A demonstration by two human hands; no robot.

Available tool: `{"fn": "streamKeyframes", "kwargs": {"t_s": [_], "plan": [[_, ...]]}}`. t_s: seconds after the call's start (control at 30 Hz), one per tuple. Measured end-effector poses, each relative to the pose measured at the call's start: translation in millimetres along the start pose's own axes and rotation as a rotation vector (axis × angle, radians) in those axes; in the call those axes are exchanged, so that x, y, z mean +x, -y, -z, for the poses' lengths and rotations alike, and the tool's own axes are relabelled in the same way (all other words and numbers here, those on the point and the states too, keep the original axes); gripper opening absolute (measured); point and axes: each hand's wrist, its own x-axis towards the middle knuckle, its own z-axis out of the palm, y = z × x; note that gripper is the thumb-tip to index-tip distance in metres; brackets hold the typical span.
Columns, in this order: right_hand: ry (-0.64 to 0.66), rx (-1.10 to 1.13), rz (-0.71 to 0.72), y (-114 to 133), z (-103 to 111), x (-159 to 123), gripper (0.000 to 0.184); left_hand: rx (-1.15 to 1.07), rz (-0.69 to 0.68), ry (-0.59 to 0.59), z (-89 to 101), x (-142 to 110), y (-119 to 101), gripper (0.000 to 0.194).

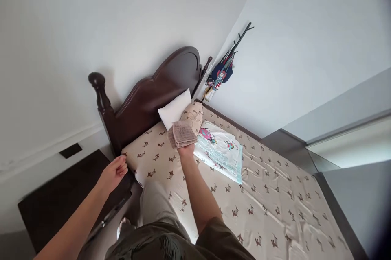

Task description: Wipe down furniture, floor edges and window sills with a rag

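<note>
My right hand (185, 151) is shut on a folded dusty-pink cloth (181, 134), holding it above the bed near the head end. Just beyond the cloth lies a patterned beige cushion (193, 116), with a white pillow (174, 109) against the headboard. To the right of my right hand, a flat white plastic pack printed with cartoons (218, 152) lies on the mattress. My left hand (114, 173) is empty, its fingers curled loosely, close to the mattress corner by the bedpost.
A beige mattress sheet with brown dog prints (244, 211) spans the lower right. A dark wood headboard (155, 97) has turned posts. A dark nightstand (58, 199) stands left. Several items hang from a black rack (221, 73) on the wall. My trouser-clad leg (154, 203) is below.
</note>
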Motion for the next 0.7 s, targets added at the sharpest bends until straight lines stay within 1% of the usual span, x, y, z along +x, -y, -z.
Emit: {"fn": "streamKeyframes", "kwargs": {"t_s": [0.07,0.17,0.27,0.37,0.43,0.5,0.53,0.57,0.63,0.7], "plan": [[0.005,0.109,0.072,25,-22,38,0.039,0.112,-0.031,0.124,-42.7,37,-28,0.023],[0.04,0.13,0.17,63,-56,108,0.039,0.247,-0.132,0.257,-105.8,90,-64,0.021],[0.117,0.086,0.259,101,-95,196,0.041,0.333,-0.263,0.362,-171.5,149,-91,0.019],[0.281,0.033,0.317,139,-144,300,0.044,0.439,-0.405,0.407,-247.4,215,-112,0.018],[0.356,-0.017,0.364,162,-181,372,0.046,0.548,-0.504,0.408,-307.9,262,-128,0.018],[0.409,-0.102,0.454,179,-220,441,0.048,0.693,-0.621,0.392,-376.3,310,-146,0.017],[0.433,-0.155,0.528,185,-238,473,0.049,0.78,-0.691,0.376,-412.1,334,-157,0.016],[0.447,-0.224,0.632,190,-256,502,0.049,0.86,-0.803,0.346,-447.8,359,-168,0.017],[0.442,-0.369,0.856,193,-286,553,0.045,1.003,-1.079,0.264,-514.2,408,-190,0.021],[0.447,-0.539,1.017,191,-308,592,0.032,1.173,-1.24,0.224,-568.0,453,-209,0.023]]}}
